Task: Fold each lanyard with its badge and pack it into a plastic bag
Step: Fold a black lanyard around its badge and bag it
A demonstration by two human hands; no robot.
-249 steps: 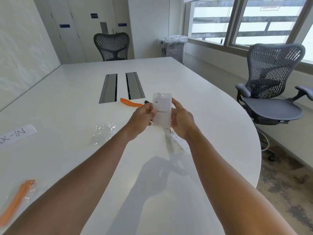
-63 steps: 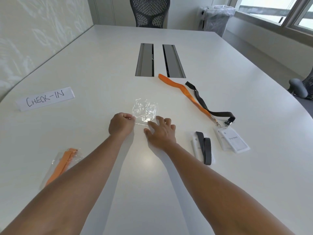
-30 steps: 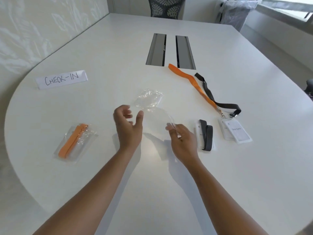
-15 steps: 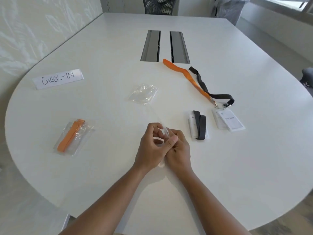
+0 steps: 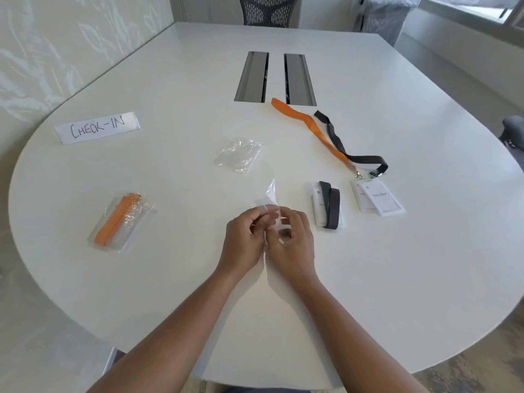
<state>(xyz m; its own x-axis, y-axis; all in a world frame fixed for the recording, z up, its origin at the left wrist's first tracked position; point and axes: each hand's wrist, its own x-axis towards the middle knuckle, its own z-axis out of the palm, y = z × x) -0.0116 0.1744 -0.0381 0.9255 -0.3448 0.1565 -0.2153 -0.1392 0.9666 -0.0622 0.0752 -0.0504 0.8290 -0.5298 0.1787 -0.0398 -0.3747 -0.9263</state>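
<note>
My left hand (image 5: 243,239) and my right hand (image 5: 292,239) are close together above the table, both pinching a clear plastic bag (image 5: 270,195) whose top edge sticks up past the fingers. Just to the right lies a folded black lanyard with its white badge (image 5: 327,205). Farther right lie two white badges (image 5: 378,201), clipped to an unfolded orange lanyard (image 5: 312,127) and an unfolded black lanyard (image 5: 353,154). A packed bag with an orange lanyard (image 5: 120,221) lies at the left. More empty clear bags (image 5: 238,154) lie beyond my hands.
A paper sign reading CHECK-IN (image 5: 97,127) sits at the far left of the white table (image 5: 397,265). Two grey cable slots (image 5: 275,76) run down the table's middle. A mesh chair (image 5: 268,9) stands at the far end, a lined bin (image 5: 384,12) behind it.
One clear bag was picked from the pile and drawn toward me. Both hands have closed together on it, and its top edge now stands up above the fingers.
</note>
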